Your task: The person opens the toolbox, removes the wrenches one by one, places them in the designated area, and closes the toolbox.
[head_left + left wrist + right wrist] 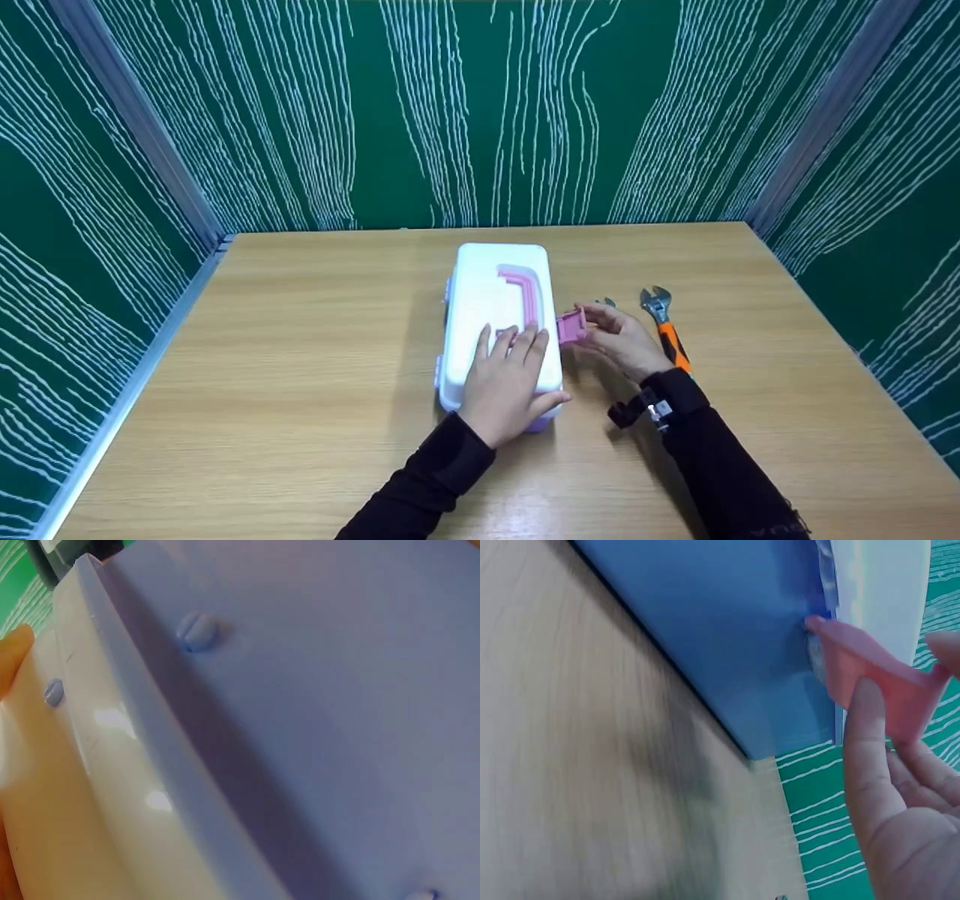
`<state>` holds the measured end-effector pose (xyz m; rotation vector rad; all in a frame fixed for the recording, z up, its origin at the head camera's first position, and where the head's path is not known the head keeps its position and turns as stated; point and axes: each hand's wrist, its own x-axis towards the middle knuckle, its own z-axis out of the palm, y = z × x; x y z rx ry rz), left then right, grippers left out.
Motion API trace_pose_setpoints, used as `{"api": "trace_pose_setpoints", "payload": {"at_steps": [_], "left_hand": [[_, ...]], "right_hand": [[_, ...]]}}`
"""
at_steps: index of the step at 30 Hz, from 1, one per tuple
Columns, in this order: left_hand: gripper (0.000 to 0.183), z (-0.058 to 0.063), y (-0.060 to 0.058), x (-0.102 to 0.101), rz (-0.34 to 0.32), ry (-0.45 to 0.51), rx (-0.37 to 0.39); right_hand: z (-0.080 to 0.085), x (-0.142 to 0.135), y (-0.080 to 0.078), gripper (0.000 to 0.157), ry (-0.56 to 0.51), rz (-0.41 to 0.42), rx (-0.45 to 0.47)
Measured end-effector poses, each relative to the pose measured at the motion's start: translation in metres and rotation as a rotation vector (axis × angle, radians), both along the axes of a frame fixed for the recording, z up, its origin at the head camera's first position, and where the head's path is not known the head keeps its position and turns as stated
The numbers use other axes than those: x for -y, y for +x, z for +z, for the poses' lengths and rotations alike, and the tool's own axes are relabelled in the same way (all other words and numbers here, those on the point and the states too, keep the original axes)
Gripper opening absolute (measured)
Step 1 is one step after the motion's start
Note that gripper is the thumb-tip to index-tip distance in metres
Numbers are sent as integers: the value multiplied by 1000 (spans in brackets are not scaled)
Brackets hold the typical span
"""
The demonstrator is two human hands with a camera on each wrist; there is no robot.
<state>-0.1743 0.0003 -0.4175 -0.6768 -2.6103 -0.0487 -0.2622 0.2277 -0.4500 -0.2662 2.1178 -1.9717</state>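
A toolbox with a white lid (480, 300) and a purple base (720, 637) stands on the table. Its pink handle (529, 296) lies folded in a recess of the lid. My left hand (506, 382) rests on the lid with its fingers spread out over the near half. On the box's right side a pink latch (571, 325) sticks outward, swung away from the wall. My right hand (626, 341) pinches this latch (885, 682) by its outer part, thumb and fingers on either side. The left wrist view shows the purple wall (315, 690) close up, below the lid's edge.
An adjustable wrench with an orange and black grip (667, 326) lies right of my right hand. A second metal tool tip (606, 302) shows just behind that hand, mostly hidden. Green panels with white lines (525, 112) enclose the wooden table (300, 337).
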Motion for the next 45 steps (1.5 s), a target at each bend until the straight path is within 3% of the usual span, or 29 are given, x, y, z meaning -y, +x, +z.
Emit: {"api": "trace_pose_setpoints", "payload": {"at_steps": [15, 25, 29, 45], "left_hand": [[86, -1, -1, 0, -6, 9, 10], [84, -3, -1, -1, -3, -1, -54], [84, -3, -1, -1, -2, 1, -56], [86, -2, -1, -1, 8, -11, -3]], "right_hand": [[5, 18, -3, 53, 118, -12, -145], [6, 22, -5, 46, 233, 2, -251], [5, 22, -6, 47, 293, 20, -238], [-5, 26, -7, 47, 219, 3, -159]]}}
